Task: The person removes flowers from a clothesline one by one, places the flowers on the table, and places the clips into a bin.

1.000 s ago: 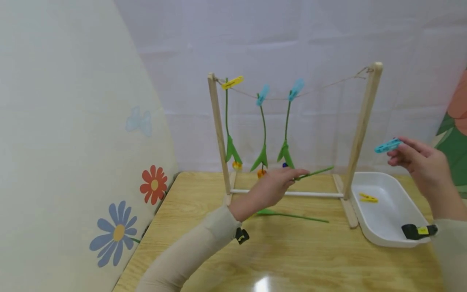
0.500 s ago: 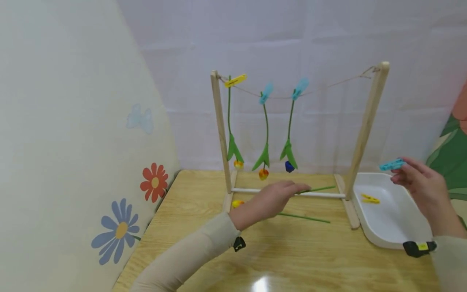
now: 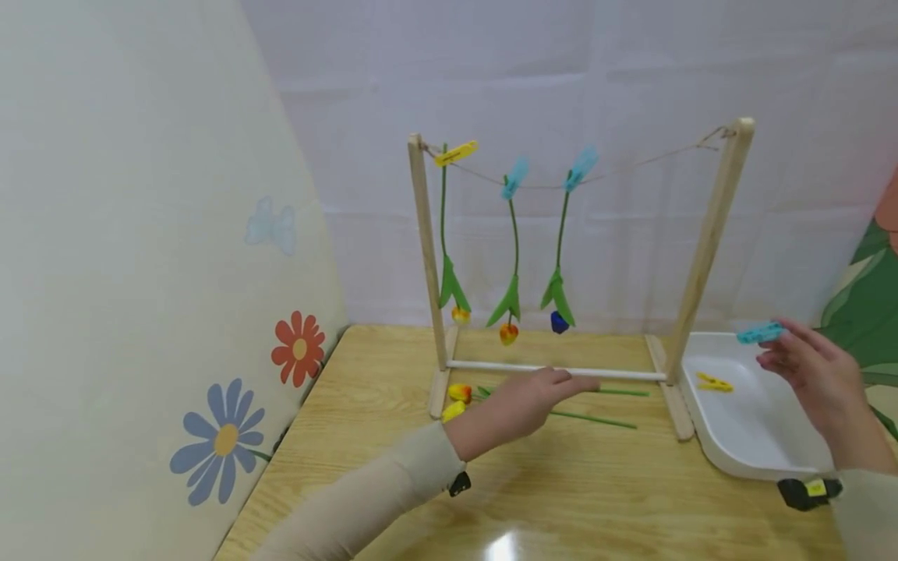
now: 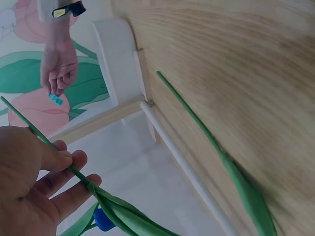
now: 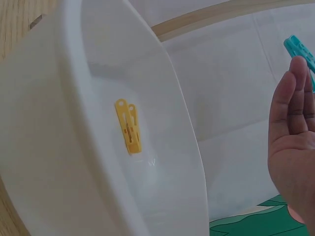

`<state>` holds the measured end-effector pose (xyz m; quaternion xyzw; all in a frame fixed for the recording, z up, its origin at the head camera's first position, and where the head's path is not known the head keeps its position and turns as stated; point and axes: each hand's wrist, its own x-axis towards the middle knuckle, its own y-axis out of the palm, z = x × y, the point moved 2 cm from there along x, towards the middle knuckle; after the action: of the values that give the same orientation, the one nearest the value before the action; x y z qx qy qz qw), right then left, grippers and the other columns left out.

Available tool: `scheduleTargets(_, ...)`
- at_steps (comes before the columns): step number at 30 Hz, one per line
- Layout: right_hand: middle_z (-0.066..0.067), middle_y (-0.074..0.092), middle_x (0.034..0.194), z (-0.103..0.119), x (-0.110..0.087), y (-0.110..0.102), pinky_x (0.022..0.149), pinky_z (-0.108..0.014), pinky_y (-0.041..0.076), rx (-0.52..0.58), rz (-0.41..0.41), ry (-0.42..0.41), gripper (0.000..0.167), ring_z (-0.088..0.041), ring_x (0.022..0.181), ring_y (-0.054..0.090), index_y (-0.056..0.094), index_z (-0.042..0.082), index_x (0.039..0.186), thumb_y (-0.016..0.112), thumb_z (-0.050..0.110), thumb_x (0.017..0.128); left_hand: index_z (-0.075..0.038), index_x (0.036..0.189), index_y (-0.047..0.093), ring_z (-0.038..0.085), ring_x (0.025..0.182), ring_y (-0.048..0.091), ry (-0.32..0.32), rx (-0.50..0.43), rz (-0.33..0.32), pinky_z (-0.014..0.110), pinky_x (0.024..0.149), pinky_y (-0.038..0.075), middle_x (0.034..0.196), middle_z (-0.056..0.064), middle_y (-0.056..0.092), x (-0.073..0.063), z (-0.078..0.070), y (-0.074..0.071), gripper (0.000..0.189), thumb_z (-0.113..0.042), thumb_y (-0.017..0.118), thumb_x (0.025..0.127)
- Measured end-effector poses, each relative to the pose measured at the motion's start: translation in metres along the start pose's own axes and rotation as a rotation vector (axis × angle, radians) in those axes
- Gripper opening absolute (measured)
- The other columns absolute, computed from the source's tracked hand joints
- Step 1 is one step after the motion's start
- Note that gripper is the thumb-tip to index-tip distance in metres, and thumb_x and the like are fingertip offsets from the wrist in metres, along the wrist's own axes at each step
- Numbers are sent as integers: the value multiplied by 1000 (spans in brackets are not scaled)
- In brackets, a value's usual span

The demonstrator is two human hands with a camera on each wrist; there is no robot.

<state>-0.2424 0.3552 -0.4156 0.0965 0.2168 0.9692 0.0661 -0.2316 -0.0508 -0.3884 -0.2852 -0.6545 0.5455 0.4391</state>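
My left hand (image 3: 508,409) pinches the green stem (image 4: 78,174) of an artificial tulip between thumb and fingers, low in front of the rack's white bottom bar (image 3: 617,375). A red-and-yellow tulip head (image 3: 460,392) shows left of this hand. Beside it lies a second tulip with a yellow head (image 3: 454,411); its stem (image 3: 596,421) stretches rightward on the table, partly hidden by the hand. At the right, my right hand (image 3: 817,374) holds a light-blue clothespin (image 3: 761,333) at its fingertips, above the white tray (image 3: 726,460).
From the string of a wooden rack (image 3: 708,249) hang three tulips, held by a yellow clothespin (image 3: 456,153) and two blue clothespins (image 3: 581,167). Inside the tray is another yellow clothespin (image 5: 129,127). A wall with painted flowers (image 3: 298,349) borders the table on the left.
My left hand has lowered the tulip from before the hanging flowers to close over the table. My right hand, still holding the blue clothespin, has dropped toward the tray.
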Motion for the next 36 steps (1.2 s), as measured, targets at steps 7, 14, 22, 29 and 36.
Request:
scheduleTargets(7, -3, 77, 88, -5, -3, -4, 69, -22, 60, 40, 20, -4, 19, -14, 73, 72, 76, 14, 110, 61, 7, 100, -20, 155, 42, 12, 97, 64, 42, 81, -12, 12, 53, 36, 121, -1, 66, -7, -6, 17, 76, 16, 58, 90)
scheduleTargets(14, 2, 77, 90, -10, -5, -10, 69, -19, 59, -24, -11, 9, 18, -11, 74, 72, 76, 19, 110, 63, 11, 100, -25, 156, 40, 8, 95, 60, 81, 181, 94, 10, 58, 38, 120, -6, 65, -13, -9, 34, 77, 7, 66, 92)
scheduleTargets(22, 2, 76, 88, -14, -6, -12, 68, -19, 59, -26, -40, 23, 18, -12, 73, 71, 76, 20, 108, 64, 11, 99, -29, 156, 39, 8, 100, 60, 107, 226, 171, 10, 62, 44, 125, -5, 63, -18, -8, 49, 78, 4, 68, 92)
scheduleTargets(29, -1, 77, 89, -16, -8, -13, 69, -22, 60, 30, 2, 20, 19, -14, 73, 72, 77, 15, 108, 61, 7, 100, -29, 155, 41, 9, 98, 60, 118, 254, 154, 10, 61, 44, 123, -5, 65, -24, -3, 61, 76, 4, 68, 92)
scheduleTargets(36, -3, 77, 92, -22, -5, -13, 71, -23, 60, 43, 134, -7, 28, -15, 76, 73, 76, 9, 113, 51, 0, 104, -30, 154, 43, 8, 98, 60, 101, 266, 164, 10, 57, 41, 122, -5, 65, -25, 3, 71, 76, 4, 69, 91)
